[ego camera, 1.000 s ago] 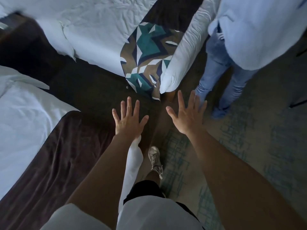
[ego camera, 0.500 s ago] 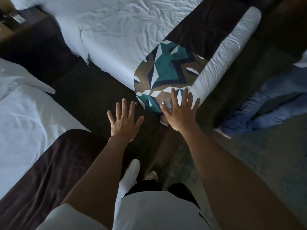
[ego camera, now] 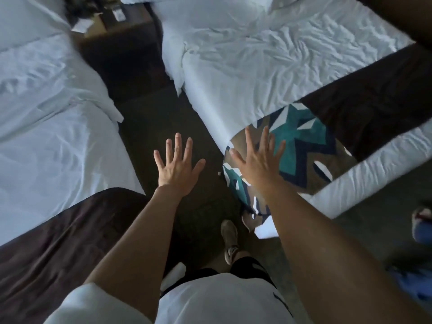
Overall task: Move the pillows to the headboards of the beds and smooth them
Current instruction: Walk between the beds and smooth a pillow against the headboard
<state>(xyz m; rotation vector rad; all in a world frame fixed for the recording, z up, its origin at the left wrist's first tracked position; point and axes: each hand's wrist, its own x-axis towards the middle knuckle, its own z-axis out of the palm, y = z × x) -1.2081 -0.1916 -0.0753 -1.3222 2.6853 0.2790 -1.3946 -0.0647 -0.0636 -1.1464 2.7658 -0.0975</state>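
View has swung toward the nightstand [ego camera: 121, 31] — headboard end now in sight. Both hands empty: left hand [ego camera: 177, 167] spread over the aisle, right hand [ego camera: 257, 162], fingers wide, above the patterned pillow [ego camera: 301, 146] at the foot, far from the nightstand. No pillow moved yet.

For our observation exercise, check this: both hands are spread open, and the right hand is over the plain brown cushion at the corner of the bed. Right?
Not quite. The head view shows the right hand over a teal, brown and white patterned cushion, not a plain brown one. Both hands, including the left hand, are indeed spread open.
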